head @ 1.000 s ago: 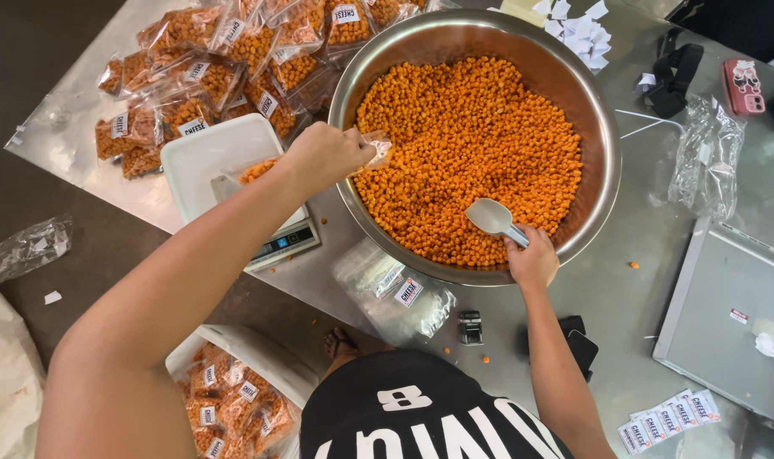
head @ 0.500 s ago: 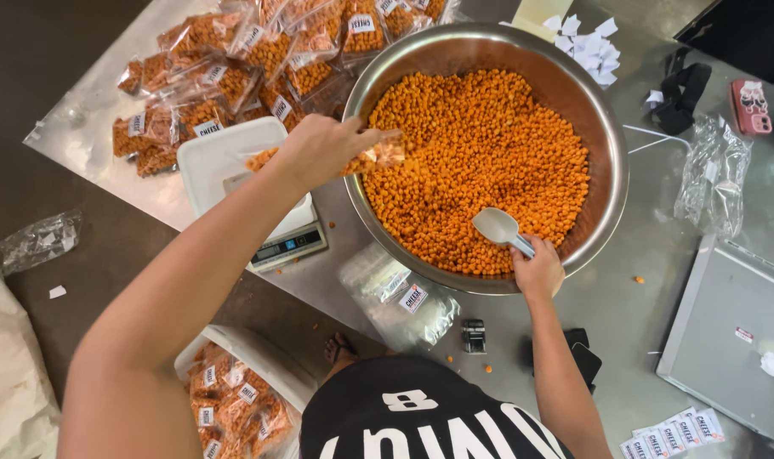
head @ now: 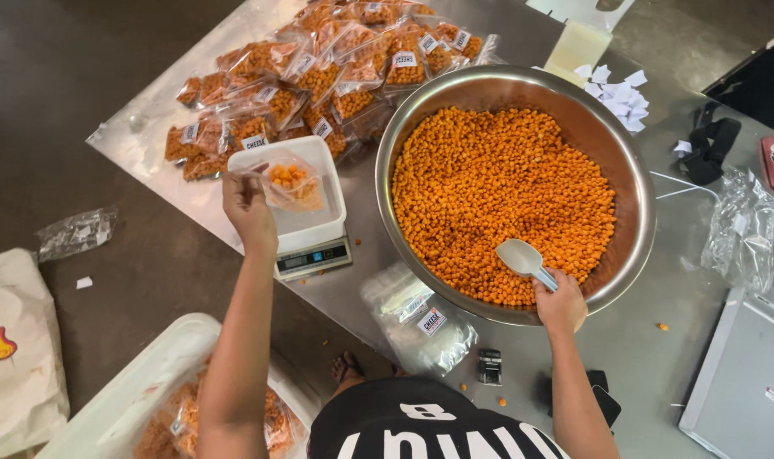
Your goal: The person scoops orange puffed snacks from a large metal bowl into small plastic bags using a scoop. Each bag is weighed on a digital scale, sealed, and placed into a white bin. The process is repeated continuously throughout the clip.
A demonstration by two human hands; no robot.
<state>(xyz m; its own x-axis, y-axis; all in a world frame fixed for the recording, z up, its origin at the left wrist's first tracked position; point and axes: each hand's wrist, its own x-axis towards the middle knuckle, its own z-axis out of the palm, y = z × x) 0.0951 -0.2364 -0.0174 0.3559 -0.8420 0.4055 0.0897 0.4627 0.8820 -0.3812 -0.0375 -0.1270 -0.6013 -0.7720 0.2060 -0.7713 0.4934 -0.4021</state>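
My left hand (head: pixel 248 206) pinches the rim of a small clear bag (head: pixel 291 182) part-filled with orange snack balls, held on the white tray of a digital scale (head: pixel 312 223). My right hand (head: pixel 561 304) grips the handle of a white plastic scoop (head: pixel 523 257), whose bowl rests on the orange snack balls near the front rim of a large steel bowl (head: pixel 638 178). The bowl is heaped with these orange balls.
A pile of filled, labelled snack bags (head: pixel 319 64) lies behind the scale. Empty labelled bags (head: pixel 417 323) lie at the table's near edge beside a small black clip (head: pixel 489 367). A white bin (head: pixel 140 391) with packed bags sits below left. Paper labels (head: pixel 617 92), crumpled plastic (head: pixel 744 225) and a grey tray (head: pixel 744 382) lie right.
My left hand has carried the small bag from over the bowl's left rim back onto the scale tray. The right hand and scoop have stayed at the bowl's front.
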